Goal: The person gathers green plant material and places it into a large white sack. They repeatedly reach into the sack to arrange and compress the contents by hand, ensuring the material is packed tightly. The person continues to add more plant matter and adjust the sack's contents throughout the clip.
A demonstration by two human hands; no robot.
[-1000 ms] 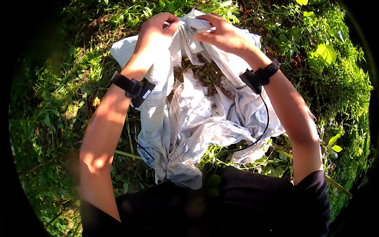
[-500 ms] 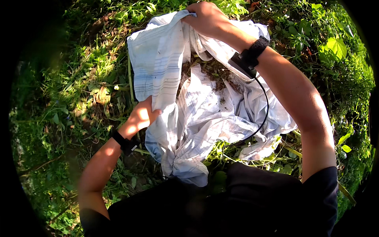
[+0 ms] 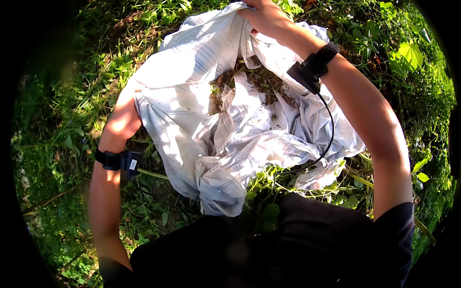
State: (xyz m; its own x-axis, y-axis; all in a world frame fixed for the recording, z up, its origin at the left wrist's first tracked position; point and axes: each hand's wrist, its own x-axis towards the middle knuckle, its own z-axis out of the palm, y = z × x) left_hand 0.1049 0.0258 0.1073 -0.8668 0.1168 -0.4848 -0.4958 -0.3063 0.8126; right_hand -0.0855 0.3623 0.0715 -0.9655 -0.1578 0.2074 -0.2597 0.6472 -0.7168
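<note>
A white cloth (image 3: 177, 110) with thin blue-grey stripes lies spread and crumpled on the grass in front of me. Brown dry plant bits and soil (image 3: 264, 81) rest in its hollow middle. My left hand (image 3: 126, 115) is closed on the cloth's left edge and draws it out taut; part of its fingers is under bright light and hard to make out. At the far side my right hand (image 3: 264, 18) pinches the gathered far edge, its fingertips close to the top of the picture. Both wrists wear black straps with small boxes, and a black cable (image 3: 331, 129) hangs from the right one.
Grass and low weeds (image 3: 62, 139) surround the cloth. Broad green leaves (image 3: 406, 58) grow at the far right. Plant stalks (image 3: 357, 180) lie by the cloth's near right corner. My dark-clothed legs (image 3: 317, 216) are close to its near edge.
My left hand has moved left and away from me, pulling the cloth's left side outward. My right hand has shifted slightly right and farther out, still holding the far edge.
</note>
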